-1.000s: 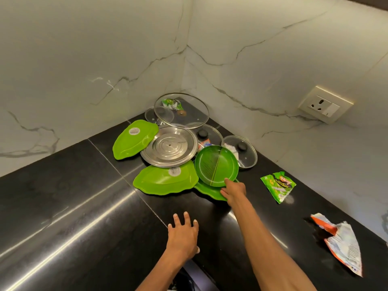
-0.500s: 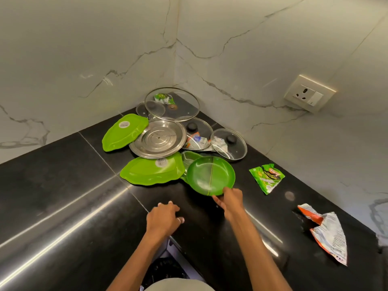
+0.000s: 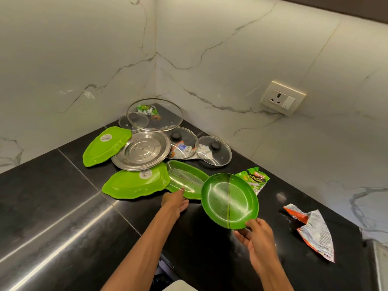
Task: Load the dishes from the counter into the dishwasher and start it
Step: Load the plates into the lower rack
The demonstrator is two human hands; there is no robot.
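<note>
My right hand (image 3: 257, 235) grips the near rim of a round green plate (image 3: 228, 199) and holds it tilted above the black counter (image 3: 52, 206). My left hand (image 3: 175, 201) rests its fingertips on the near edge of an upright green leaf-shaped dish (image 3: 185, 179). Left of that dish lies a face-down leaf plate (image 3: 134, 182); another face-down leaf plate (image 3: 105, 144) lies further back. A steel plate (image 3: 142, 150) sits between them. Several glass lids fill the corner, the largest (image 3: 155, 114) at the back and a small one (image 3: 213, 150) on the right.
A green snack wrapper (image 3: 255, 178) lies behind the lifted plate. An orange and white wrapper (image 3: 312, 229) lies at the right. A wall socket (image 3: 282, 98) sits on the marble wall. More wrappers lie under the lids. The counter's front edge runs just below my arms.
My right hand has lifted the round green plate off the pile and drawn it to the right. My left hand has reached forward onto the uncovered leaf dish.
</note>
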